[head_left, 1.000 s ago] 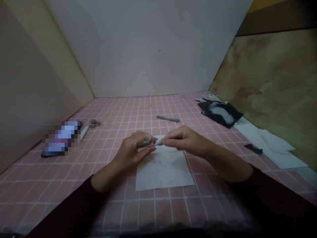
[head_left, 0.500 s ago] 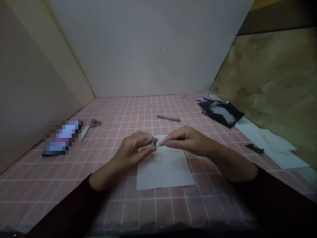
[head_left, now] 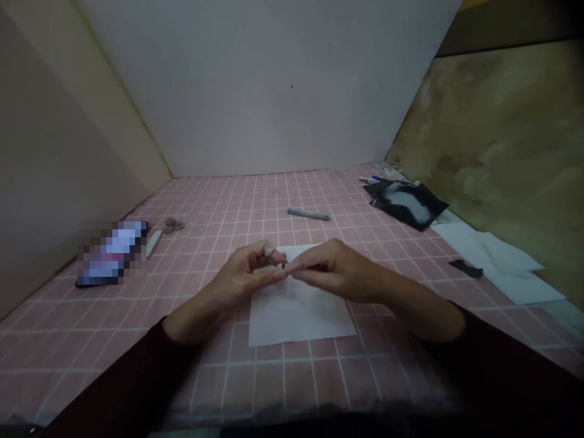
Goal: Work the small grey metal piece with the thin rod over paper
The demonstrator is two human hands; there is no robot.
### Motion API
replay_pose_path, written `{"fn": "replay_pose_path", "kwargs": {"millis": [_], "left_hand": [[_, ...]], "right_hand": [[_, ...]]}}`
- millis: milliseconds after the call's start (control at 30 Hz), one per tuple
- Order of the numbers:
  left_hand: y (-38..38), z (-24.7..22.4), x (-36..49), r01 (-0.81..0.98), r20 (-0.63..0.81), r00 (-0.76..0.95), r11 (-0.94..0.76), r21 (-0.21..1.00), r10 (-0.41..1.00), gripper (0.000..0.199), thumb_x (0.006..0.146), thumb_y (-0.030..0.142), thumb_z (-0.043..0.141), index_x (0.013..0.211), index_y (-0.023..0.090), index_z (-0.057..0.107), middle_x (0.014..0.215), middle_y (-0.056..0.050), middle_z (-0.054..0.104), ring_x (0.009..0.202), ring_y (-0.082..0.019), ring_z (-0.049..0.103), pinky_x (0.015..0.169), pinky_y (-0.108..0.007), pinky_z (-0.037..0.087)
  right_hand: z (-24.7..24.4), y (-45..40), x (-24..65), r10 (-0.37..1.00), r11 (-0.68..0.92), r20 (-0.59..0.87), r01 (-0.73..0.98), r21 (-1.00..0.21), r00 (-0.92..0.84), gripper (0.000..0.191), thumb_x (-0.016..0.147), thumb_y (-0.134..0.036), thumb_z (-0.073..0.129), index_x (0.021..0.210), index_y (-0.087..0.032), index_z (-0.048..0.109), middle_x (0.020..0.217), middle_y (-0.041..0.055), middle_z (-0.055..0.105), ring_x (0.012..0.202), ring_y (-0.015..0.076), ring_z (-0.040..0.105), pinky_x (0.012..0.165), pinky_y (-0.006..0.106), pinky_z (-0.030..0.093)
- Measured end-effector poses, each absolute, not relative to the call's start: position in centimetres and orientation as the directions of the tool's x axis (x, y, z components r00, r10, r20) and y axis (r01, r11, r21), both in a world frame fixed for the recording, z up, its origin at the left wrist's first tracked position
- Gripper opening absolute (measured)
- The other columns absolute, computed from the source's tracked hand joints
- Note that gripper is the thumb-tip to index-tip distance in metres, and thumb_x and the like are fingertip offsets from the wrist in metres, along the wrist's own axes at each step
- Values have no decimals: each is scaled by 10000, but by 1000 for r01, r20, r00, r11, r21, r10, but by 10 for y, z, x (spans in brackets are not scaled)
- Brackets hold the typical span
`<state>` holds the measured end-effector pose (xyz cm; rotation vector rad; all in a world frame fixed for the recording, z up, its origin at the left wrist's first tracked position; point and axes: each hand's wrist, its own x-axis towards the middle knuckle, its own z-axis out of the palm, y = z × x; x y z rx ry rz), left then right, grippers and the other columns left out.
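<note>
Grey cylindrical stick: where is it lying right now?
In the head view, the grey cylindrical stick lies on the pink grid mat, beyond the white paper sheet and the left hand and right hand, left of the black packet.

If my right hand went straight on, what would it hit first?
Your left hand: your right hand points at its fingertips, touching or nearly so; the gap is hard to judge.

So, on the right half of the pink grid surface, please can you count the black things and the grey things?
Black packet: 1
Black strip: 1
Grey stick: 1
Total: 3
</note>
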<state>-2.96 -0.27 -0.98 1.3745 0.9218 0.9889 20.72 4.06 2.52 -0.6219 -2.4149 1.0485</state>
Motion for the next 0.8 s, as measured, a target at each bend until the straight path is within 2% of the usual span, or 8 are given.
{"fn": "replay_pose_path", "kwargs": {"millis": [67, 200, 300, 367, 533, 667, 733, 800], "left_hand": [[-3, -10, -30, -10, 30, 359, -29, 1000, 933, 218, 800, 286, 786, 905, 171, 634, 905, -29, 673, 837, -161, 636, 757, -290, 497], [-3, -10, -31, -17, 30, 312, -26, 1000, 950, 215, 796, 272, 793, 906, 171, 638, 935, -24, 675, 846, -145, 631, 760, -271, 487], [-3, -10, -30, -1, 28, 329, -29, 1000, 944, 217, 794, 286, 795, 898, 172, 643, 891, -14, 660, 823, -145, 624, 749, -272, 488], [-3, -11, -30, 18, 45, 341, -54, 998, 939, 215, 791, 282, 798, 899, 174, 646, 884, -10, 650, 822, -145, 619, 752, -274, 490], [-2, -11, -32, 39, 115, 303, -133, 990, 946, 203, 802, 258, 794, 921, 188, 645, 972, -13, 646, 896, -147, 629, 805, -277, 494], [-3, -12, -34, 123, 180, 337, -233, 965, 924, 184, 820, 276, 780, 912, 197, 640, 944, -15, 653, 895, -159, 631, 812, -298, 497], [-3, -12, -34, 182, 237, 332, -308, 934, 913, 172, 833, 279, 767, 923, 202, 644, 976, -27, 665, 938, -175, 635, 838, -315, 497], [-2, -12, -35, 239, 302, 320, -385, 891, 898, 161, 845, 276, 755, 938, 209, 642, 1009, -36, 673, 979, -187, 637, 864, -328, 497]], "right_hand": [[27, 40, 207, 524, 625, 171, 240, -743, -835, 248, 942, -245, 557, 990, -137, 775, 643, -25, 593, 579, 74, 472, 568, 224, 342], [30, 40, 210, 555, 601, 166, 255, -758, -815, 257, 946, -262, 565, 1048, -143, 769, 642, -28, 584, 571, 78, 466, 552, 224, 335], [28, 39, 208, 566, 605, 209, 230, -762, -797, 246, 937, -238, 566, 988, -126, 778, 665, -14, 609, 596, 82, 493, 581, 231, 360], [27, 41, 207, 551, 601, 188, 230, -765, -813, 252, 934, -256, 571, 940, -121, 785, 620, -23, 573, 565, 78, 454, 566, 236, 344], [27, 47, 210, 579, 510, 129, 234, -828, -805, 254, 935, -312, 601, 1002, -138, 774, 735, 4, 661, 659, 104, 549, 626, 250, 407], [21, 48, 205, 599, 428, 117, 194, -883, -792, 275, 940, -319, 580, 971, -131, 779, 806, 34, 713, 732, 125, 602, 680, 266, 448], [21, 49, 206, 584, 387, 95, 173, -906, -806, 248, 898, -330, 647, 976, -136, 780, 865, 45, 729, 783, 142, 626, 715, 280, 462], [22, 50, 207, 634, 332, 64, 197, -922, -771, 246, 877, -349, 675, 954, -142, 783, 824, 37, 713, 768, 141, 616, 714, 285, 460]]}}
